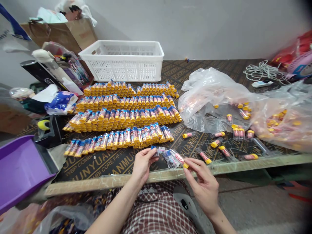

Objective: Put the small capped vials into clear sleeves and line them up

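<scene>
My left hand (144,162) pinches a small printed wrapper (159,150) at the front of the dark table. To its right, my right hand (201,182) holds the yellow-capped end of a clear tube (177,156) with pinkish contents. The tube tilts toward the upper left, over a few flat clear wrappers (170,160) lying near the table edge. Behind my left hand, wrapped tubes with yellow ends (126,138) stand in stacked rows. Loose unwrapped tubes with yellow caps (225,151) lie to the right of my right hand.
A white basket (126,66) stands behind the rows. Clear plastic bags (214,86) with more tubes lie at the right. A purple dustpan-like tray (21,169) is at the left; bottles (52,70) and a cardboard box (83,34) stand at the back left.
</scene>
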`<action>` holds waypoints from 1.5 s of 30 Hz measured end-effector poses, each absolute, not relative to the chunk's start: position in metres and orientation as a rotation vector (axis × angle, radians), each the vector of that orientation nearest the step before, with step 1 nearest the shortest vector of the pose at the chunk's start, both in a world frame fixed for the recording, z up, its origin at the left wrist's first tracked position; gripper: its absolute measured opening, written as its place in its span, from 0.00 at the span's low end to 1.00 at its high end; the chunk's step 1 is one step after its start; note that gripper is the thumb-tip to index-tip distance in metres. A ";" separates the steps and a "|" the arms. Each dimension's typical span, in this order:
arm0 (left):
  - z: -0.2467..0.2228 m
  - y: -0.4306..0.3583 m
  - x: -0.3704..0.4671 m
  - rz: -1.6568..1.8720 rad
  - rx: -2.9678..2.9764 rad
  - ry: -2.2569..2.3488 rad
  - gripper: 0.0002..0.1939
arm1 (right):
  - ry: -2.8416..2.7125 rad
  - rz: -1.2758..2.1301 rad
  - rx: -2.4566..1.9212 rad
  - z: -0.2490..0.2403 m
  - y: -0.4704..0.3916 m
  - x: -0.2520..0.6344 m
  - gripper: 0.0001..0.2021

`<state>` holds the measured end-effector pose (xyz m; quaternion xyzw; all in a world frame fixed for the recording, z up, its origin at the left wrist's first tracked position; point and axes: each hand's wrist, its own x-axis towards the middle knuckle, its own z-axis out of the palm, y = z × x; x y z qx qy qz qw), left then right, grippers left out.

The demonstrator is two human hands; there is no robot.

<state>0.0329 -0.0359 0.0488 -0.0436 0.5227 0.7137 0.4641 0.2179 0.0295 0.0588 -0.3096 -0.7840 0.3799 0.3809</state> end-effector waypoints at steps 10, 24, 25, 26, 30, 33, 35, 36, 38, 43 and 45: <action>0.047 -0.038 0.032 1.756 -0.073 1.350 0.17 | -2.048 0.971 -0.749 0.057 0.025 0.213 0.16; 0.066 -0.048 0.046 1.544 0.113 1.179 0.23 | -2.212 1.009 -0.591 0.049 0.026 0.203 0.26; 0.067 -0.048 0.047 1.504 0.134 1.171 0.21 | -2.226 0.983 -0.581 0.050 0.028 0.202 0.30; 0.067 -0.049 0.049 1.464 0.153 1.162 0.20 | -2.240 0.989 -0.559 0.051 0.029 0.202 0.33; 0.068 -0.052 0.055 1.363 0.167 1.126 0.19 | -2.294 1.215 -0.396 0.052 0.033 0.201 0.40; 0.069 -0.052 0.057 1.341 0.164 1.113 0.19 | -2.280 1.336 -0.335 0.048 0.033 0.202 0.42; 0.069 -0.052 0.057 1.335 0.162 1.113 0.19 | -2.243 1.366 -0.334 0.046 0.032 0.203 0.42; 0.070 -0.052 0.058 1.332 0.161 1.116 0.19 | -2.225 1.372 -0.339 0.045 0.032 0.203 0.42; 0.071 -0.052 0.058 1.329 0.162 1.124 0.19 | -2.207 1.375 -0.353 0.045 0.032 0.203 0.42; 0.073 -0.051 0.060 1.330 0.168 1.120 0.20 | -2.187 1.367 -0.376 0.044 0.030 0.203 0.41; 0.073 -0.051 0.061 1.341 0.160 1.114 0.20 | -2.180 1.369 -0.374 0.045 0.028 0.203 0.40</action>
